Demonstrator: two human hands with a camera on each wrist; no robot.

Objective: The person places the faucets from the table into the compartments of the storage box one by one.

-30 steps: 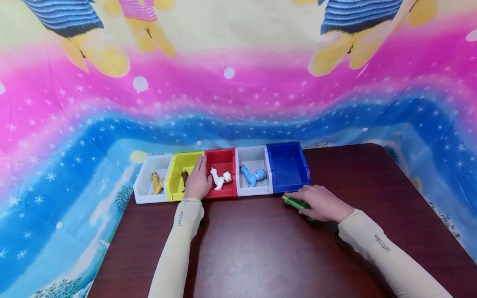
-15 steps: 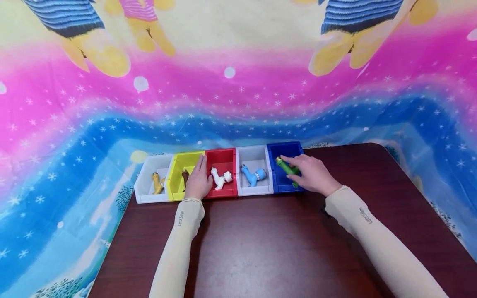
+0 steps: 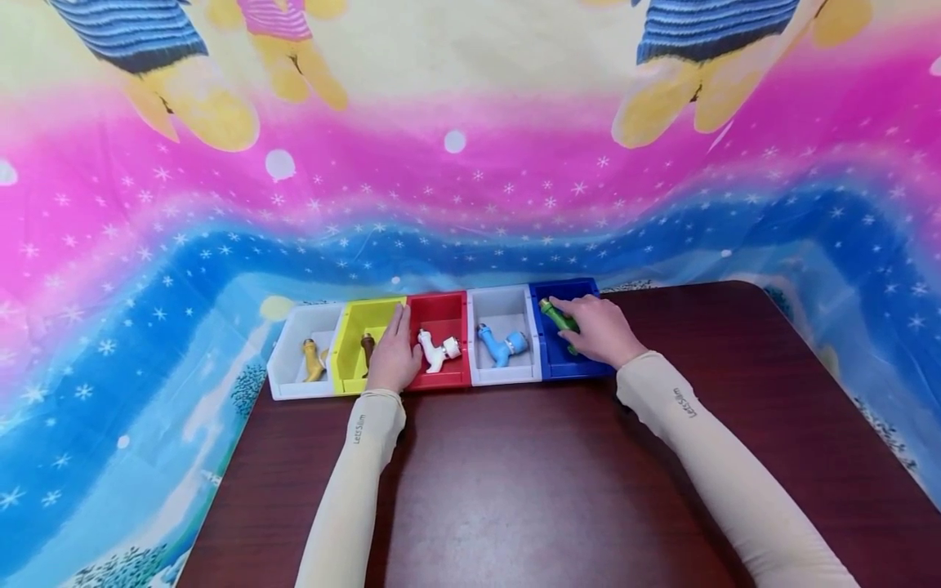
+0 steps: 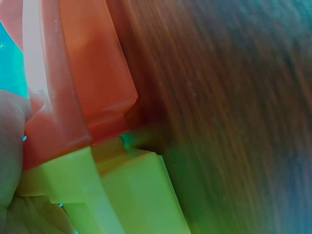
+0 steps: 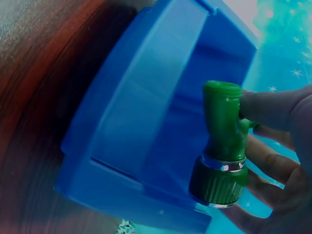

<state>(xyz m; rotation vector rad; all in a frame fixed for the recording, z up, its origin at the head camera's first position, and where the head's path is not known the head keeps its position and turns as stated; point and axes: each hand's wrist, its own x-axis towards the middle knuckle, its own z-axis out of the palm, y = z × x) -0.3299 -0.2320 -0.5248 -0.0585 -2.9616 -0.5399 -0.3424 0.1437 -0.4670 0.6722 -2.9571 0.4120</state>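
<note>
My right hand [image 3: 599,328] pinches a green tap [image 5: 225,126] between thumb and fingers, over the blue bin [image 3: 566,290] at the right end of the row. The tap has a ribbed collar with chrome rings and a brass-coloured end. In the right wrist view it overlaps the bin's inside. My left hand [image 3: 394,357] rests with straight fingers along the border of the yellow bin [image 4: 136,187] and the red bin [image 4: 97,63], its thumb on the red side. It partly hides a brown tap [image 3: 368,345] in the yellow bin. Beside it, the red bin holds a white tap [image 3: 435,353].
Left of my left hand, a white bin [image 3: 285,359] holds a yellow tap [image 3: 312,363]. Another white bin [image 3: 507,300], next to the blue one, has a light blue tap [image 3: 502,347] in it. The bins stand in a joined row on the dark wooden table [image 3: 515,482], before a patterned cloth.
My right hand has lifted the green tap from the table in front of the bins and moved it forward and left over the blue bin. My left hand has stayed in place.
</note>
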